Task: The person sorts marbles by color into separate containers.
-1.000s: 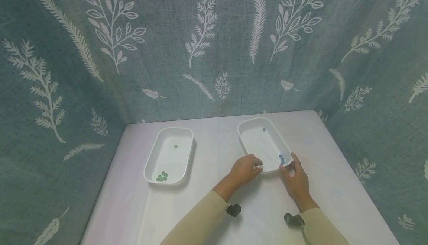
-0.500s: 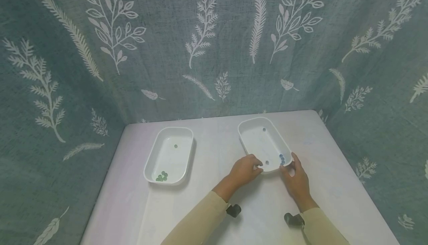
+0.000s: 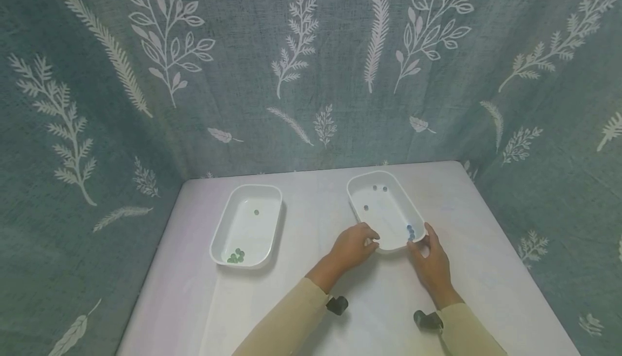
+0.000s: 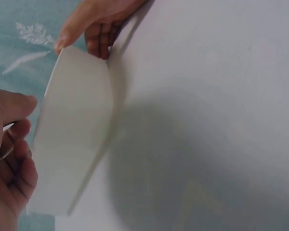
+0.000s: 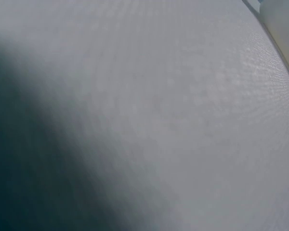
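In the head view, a white tray [image 3: 381, 205] stands at the right of the table with small, round, marble-like blue pieces in it. Several [image 3: 411, 233] gather in its near right corner and others lie farther back, among them a single piece [image 3: 366, 207] by the left wall. My right hand [image 3: 431, 264] holds the near right corner, thumb and forefinger on the rim. My left hand [image 3: 353, 245] is at the near left corner, fingers loosely curled. Up close in the left wrist view, nothing shows between the left hand's [image 4: 12, 149] thumb and fingers. The right wrist view catches only a tray edge [image 5: 284, 29].
Another white tray [image 3: 245, 226] stands at the left with several green pieces [image 3: 236, 256] in its near corner and a lone one [image 3: 256, 212] farther back. Leaf-patterned cloth [image 3: 301, 75] walls the white table [image 3: 311, 205] at the back and sides.
A blue piece that showed beside my left hand half a second ago is no longer there. Two more pieces now show toward the back and left of the right tray. Both hands stay nearly in place.
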Demonstrator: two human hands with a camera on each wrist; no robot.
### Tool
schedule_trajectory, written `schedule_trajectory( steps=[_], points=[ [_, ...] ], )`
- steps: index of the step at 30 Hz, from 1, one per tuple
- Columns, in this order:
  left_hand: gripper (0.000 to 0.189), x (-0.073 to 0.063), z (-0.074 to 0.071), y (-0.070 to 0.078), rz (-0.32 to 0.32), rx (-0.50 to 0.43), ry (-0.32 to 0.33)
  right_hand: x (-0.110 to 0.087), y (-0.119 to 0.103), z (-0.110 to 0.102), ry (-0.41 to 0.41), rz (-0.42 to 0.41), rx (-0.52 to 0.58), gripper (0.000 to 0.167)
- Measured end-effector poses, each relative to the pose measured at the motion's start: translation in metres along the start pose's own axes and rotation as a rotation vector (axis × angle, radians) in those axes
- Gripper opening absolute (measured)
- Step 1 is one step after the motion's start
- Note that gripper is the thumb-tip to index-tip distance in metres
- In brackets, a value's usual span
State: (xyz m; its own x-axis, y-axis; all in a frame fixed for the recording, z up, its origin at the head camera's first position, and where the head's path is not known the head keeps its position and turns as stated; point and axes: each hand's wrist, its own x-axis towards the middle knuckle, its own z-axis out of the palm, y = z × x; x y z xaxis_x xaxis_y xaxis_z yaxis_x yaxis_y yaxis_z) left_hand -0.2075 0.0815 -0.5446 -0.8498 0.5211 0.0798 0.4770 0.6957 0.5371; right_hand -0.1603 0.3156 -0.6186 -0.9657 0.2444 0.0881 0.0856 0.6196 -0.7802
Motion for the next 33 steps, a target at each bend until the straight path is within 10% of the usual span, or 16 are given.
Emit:
schedule_trajectory(
  steps=[15, 33],
  points=[
    [0.019, -0.01, -0.013, -0.024, -0.135, 0.003, 0.023, 0.004, 0.002, -0.001, -0.015, 0.02, 0.009, 0.08],
    [0.021, -0.051, -0.063, -0.061, -0.124, 0.06, 0.139, 0.002, 0.002, -0.011, -0.031, 0.098, 0.061, 0.084]
  ],
)
